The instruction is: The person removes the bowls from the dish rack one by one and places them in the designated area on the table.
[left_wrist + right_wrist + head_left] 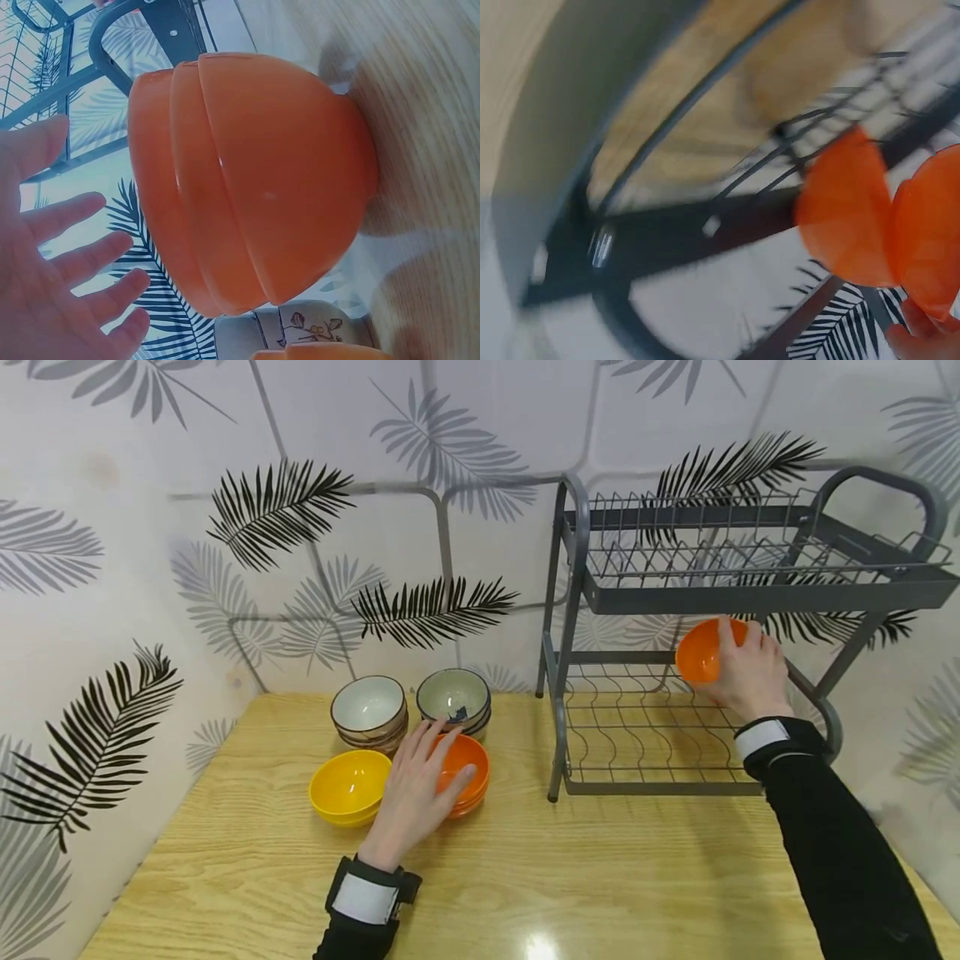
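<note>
My right hand [750, 672] grips an orange bowl [697, 652] by its side, tilted, between the two tiers of a grey metal dish rack [660, 788]. In the right wrist view, fingers [922, 334] meet the held orange bowl [934, 232], and a second orange bowl [847, 214] stands against it by the lower wires. Over at the left, my left hand [412, 785] is spread beside a stack of orange bowls [471, 781]. The left wrist view shows its fingers apart and off the stacked orange bowls [277, 172], holding nothing.
Yellow bowls [348, 789] are stacked left of my left hand. Behind stand a stack of white bowls with brown rims [367, 706] and a stack of greenish patterned bowls [453, 693]. The rack's upper basket [750, 597] overhangs my right hand. A patterned wall [300, 427] backs the wooden table [562, 877].
</note>
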`<move>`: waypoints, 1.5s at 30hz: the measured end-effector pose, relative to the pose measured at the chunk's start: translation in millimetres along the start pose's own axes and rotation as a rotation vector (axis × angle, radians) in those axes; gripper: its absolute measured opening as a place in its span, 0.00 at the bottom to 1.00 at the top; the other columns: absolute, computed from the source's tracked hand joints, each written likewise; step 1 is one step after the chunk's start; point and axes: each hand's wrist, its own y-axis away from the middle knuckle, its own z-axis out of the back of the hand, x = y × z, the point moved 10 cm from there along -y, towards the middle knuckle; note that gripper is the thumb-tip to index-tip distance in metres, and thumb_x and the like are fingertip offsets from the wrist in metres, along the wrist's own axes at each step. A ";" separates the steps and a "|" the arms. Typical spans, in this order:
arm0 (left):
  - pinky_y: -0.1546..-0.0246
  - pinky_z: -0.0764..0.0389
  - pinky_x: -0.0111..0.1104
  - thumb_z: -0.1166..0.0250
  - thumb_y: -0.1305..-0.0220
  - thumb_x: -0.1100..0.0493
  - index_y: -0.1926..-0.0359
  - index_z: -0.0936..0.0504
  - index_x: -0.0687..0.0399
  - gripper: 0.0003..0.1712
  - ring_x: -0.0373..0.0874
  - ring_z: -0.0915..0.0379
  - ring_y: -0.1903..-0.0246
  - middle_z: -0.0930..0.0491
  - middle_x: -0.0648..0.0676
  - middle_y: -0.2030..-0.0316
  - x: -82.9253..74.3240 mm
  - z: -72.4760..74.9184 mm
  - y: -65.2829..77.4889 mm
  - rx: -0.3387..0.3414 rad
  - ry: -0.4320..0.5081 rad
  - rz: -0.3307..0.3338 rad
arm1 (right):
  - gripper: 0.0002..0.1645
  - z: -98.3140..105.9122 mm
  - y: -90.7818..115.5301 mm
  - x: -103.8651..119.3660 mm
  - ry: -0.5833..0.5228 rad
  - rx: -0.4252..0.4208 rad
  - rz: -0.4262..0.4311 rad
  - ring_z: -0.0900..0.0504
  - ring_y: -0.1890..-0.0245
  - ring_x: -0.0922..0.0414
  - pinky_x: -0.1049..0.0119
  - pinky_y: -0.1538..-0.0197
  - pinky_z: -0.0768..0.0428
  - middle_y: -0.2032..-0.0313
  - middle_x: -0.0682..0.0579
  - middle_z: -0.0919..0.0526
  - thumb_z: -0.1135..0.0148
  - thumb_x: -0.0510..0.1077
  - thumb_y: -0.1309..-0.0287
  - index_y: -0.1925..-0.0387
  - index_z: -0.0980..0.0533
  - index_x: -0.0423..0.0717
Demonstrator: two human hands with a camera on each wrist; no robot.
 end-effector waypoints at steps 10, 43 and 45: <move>0.24 0.45 0.59 0.39 0.29 0.45 0.30 0.29 0.56 0.32 0.64 0.44 0.26 0.36 0.64 0.27 -1.2 -0.6 -0.4 -0.007 0.004 -0.009 | 0.64 22.3 16.9 8.1 -0.347 -0.004 -0.115 0.33 0.44 0.22 0.23 0.47 0.27 0.36 0.17 0.41 0.28 0.60 0.48 0.23 0.53 0.37; 0.22 0.43 0.50 0.49 0.24 0.41 0.28 0.32 0.53 0.32 0.55 0.42 0.25 0.36 0.58 0.26 -82.7 30.4 7.0 -0.136 0.125 -0.474 | 0.65 64.6 134.9 165.8 -0.713 0.078 0.328 0.20 0.46 0.40 0.39 0.50 0.16 0.39 0.36 0.23 0.17 0.49 0.61 0.24 0.43 0.46; 0.22 0.42 0.51 0.49 0.23 0.41 0.28 0.32 0.51 0.31 0.54 0.42 0.25 0.36 0.58 0.26 -93.3 30.7 9.1 -0.134 0.109 -0.522 | 0.64 60.6 138.4 180.0 -0.734 0.108 0.384 0.19 0.46 0.42 0.42 0.49 0.15 0.38 0.38 0.22 0.17 0.50 0.61 0.24 0.42 0.46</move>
